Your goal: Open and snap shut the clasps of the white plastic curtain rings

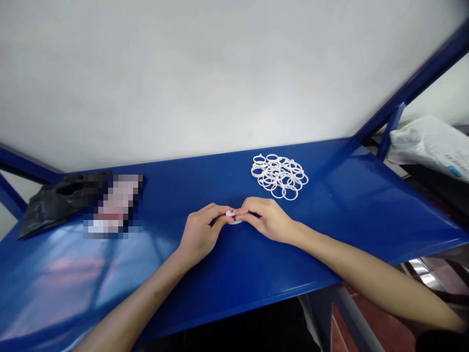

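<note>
Both hands meet over the middle of a blue table and pinch one small white plastic ring [237, 222]. My left hand [202, 230] grips its left side between thumb and fingertips. On the other side, my right hand [269, 217] pinches it the same way. The fingers cover much of the ring, and a small white tab shows between the fingertips. Just beyond my right hand lies a loose pile of white rings [280, 176], several overlapping, some with small knobs on the rim.
The blue table [220, 274] stands against a white wall [220, 73]. At the left lie a black plastic bag [54, 205] and a blurred-out flat object [117, 203]. Beyond the right edge is a clear plastic bag [432, 144], near blue metal posts [394, 124].
</note>
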Demonstrator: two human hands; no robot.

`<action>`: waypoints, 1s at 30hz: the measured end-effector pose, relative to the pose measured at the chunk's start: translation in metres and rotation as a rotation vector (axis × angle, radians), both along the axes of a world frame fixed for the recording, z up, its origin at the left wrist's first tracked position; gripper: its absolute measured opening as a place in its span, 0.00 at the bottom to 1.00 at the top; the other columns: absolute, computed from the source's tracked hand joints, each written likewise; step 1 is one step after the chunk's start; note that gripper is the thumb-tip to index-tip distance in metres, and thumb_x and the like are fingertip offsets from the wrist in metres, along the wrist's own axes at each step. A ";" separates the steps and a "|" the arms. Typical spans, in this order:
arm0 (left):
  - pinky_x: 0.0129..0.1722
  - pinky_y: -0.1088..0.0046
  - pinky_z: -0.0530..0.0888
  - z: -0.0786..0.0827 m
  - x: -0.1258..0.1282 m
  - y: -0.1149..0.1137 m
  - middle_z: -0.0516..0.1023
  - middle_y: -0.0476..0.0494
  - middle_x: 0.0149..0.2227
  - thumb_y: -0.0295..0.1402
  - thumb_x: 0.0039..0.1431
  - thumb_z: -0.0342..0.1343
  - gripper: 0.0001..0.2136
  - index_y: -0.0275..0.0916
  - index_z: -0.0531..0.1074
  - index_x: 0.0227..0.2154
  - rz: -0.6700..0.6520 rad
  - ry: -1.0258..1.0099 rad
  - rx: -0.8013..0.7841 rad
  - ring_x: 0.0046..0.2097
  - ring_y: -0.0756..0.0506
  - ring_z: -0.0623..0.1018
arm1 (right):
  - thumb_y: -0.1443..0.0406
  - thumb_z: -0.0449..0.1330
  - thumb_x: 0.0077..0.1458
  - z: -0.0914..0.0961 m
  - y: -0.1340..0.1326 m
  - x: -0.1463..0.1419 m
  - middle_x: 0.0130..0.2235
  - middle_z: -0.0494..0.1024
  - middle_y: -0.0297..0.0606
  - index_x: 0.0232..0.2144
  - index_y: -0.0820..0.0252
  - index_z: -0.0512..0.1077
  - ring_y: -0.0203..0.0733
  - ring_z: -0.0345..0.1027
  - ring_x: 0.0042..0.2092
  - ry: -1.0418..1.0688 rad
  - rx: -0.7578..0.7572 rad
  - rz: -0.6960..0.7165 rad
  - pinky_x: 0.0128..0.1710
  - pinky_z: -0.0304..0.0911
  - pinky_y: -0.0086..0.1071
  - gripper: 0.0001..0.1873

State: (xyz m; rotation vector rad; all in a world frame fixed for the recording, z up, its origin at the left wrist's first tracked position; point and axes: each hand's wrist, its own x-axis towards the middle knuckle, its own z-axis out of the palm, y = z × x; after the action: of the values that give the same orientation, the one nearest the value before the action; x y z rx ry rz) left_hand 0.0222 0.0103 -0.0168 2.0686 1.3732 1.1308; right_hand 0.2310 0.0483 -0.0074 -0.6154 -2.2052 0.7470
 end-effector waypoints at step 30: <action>0.65 0.50 0.66 -0.021 -0.031 0.029 0.70 0.37 0.63 0.43 0.68 0.50 0.20 0.39 0.69 0.56 0.069 0.472 -0.035 0.66 0.37 0.66 | 0.61 0.55 0.62 0.013 0.082 0.081 0.41 0.79 0.47 0.47 0.63 0.74 0.54 0.70 0.45 -0.465 0.188 -1.000 0.40 0.68 0.45 0.16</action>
State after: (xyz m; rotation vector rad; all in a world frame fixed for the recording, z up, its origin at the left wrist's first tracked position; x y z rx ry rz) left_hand -0.0090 0.0391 -0.0382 2.3741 1.6684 0.6538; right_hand 0.3120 0.1303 0.0051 -1.7201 -1.9266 -0.1437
